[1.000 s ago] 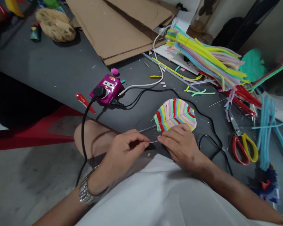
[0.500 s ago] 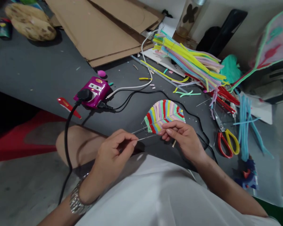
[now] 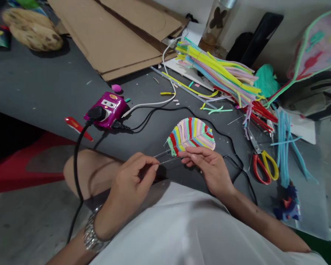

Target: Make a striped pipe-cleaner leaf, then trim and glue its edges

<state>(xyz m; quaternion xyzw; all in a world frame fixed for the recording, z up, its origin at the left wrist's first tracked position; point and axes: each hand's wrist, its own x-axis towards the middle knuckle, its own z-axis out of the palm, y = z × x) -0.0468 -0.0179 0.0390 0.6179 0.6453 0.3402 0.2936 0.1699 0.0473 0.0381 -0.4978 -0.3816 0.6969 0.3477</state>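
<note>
A thin wire (image 3: 168,161) stretches between my two hands. My left hand (image 3: 136,180), with a metal-band watch at the wrist, pinches one end between thumb and forefinger. Further along the same wire, the fingertips of my right hand (image 3: 204,163) are closed on it. Just beyond lies a leaf shape (image 3: 191,134) of striped pipe cleaners in red, yellow, green, blue, pink and lilac. Thin wires stick out from its left tip toward my left hand. The right fingers overlap its near edge in view; whether they touch it I cannot tell.
A purple power adapter (image 3: 107,110) with black cords stands left, near a red-handled tool (image 3: 78,129). Scissors (image 3: 262,158), blue pipe cleaners (image 3: 284,147) and a blue glue gun (image 3: 289,204) lie right. Behind are bundled pipe cleaners (image 3: 220,70) and cardboard (image 3: 118,40).
The view has shifted slightly. My right hand has moved a little left and nearer to me relative to the leaf shape, showing more of its lower right edge. Both hands still pinch the wire.
</note>
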